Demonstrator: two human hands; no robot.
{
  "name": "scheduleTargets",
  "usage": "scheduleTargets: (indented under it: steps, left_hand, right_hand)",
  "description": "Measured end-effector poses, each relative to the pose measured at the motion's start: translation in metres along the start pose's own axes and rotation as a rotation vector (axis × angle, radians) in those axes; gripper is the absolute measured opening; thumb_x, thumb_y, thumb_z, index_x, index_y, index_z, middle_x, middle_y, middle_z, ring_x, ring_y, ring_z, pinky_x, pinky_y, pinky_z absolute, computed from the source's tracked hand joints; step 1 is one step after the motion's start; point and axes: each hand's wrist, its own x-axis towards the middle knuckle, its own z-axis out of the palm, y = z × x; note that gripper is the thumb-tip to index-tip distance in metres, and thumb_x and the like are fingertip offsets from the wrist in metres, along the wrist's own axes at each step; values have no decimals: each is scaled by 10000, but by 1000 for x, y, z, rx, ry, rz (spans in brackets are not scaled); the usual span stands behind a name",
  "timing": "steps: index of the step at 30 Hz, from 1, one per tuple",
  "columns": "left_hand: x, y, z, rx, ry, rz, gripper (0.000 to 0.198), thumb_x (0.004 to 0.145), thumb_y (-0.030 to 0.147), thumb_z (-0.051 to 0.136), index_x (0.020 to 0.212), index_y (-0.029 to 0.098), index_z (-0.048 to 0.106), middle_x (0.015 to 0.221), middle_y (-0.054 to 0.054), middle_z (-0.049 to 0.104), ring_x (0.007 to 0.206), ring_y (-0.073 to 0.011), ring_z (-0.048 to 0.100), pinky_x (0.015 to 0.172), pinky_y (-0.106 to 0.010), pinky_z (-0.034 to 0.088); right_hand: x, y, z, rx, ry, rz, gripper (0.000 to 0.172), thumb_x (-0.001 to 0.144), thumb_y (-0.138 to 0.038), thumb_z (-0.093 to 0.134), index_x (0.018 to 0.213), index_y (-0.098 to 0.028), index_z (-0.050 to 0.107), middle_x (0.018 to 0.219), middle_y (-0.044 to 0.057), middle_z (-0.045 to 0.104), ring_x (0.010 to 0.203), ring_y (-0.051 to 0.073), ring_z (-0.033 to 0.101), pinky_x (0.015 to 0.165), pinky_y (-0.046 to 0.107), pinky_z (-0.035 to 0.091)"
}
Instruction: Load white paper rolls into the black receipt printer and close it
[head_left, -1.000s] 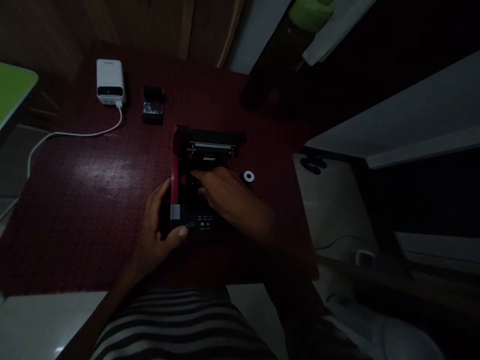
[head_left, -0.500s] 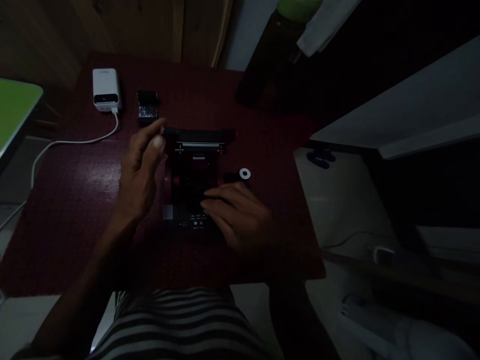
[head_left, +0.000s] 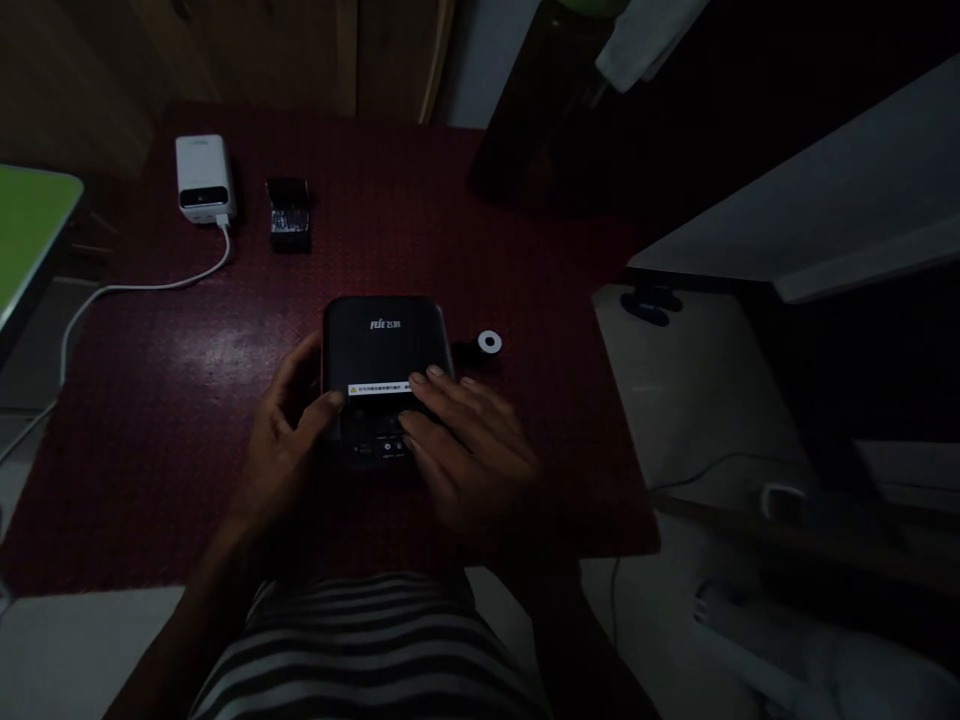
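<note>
Black printer; dark red table; white power bank.

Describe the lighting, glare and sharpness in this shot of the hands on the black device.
Head view: very dim, corners nearly black; faint sheen on the red table left of the black device; its lid label reads fairly sharp; left hand and right hand are dark, soft-edged; the white power bank is brightest.

I see a black label printer with its lid down on the dark red worktop. My left hand cups its left side, thumb on the front edge; my right hand lies flat over its front right corner — fingers on the lid. Just right of it sits a small white ring. Farther back — a white power bank with its cable, and a small black box.
</note>
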Motion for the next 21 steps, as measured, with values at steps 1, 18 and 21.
scheduleTargets:
  steps: [1,18,21]
  left_hand:
    - [0,1,1,-16,-8,-27,671,949,404,803,1594,298,649,1561,-102,721,1431,-365,706,1109,-475,655]
    - [-14,-17,-21,-42,-55,36,613,918,402,851,1517,337,740,1596,-78,709,1470,-371,682,1133,-476,640]
    - [-15,-14,-19,-5,-17,30,577,906,344,805,1481,317,761,1546,-81,740,1456,-371,688,1053,-451,670]
  right_hand:
    - [-1,0,-1,5,-18,8,221,1107,-129,647,1149,-199,853,1383,110,847,1361,249,788,1192,441,625]
    - [-27,-1,3,141,192,283,403,1105,-175,621,1495,-269,670,1360,99,853,1324,271,798,1126,513,649]
    - [-38,2,6,152,235,323,351,1104,-200,627,1441,-275,689,1291,87,868,1232,270,825,1076,502,658]
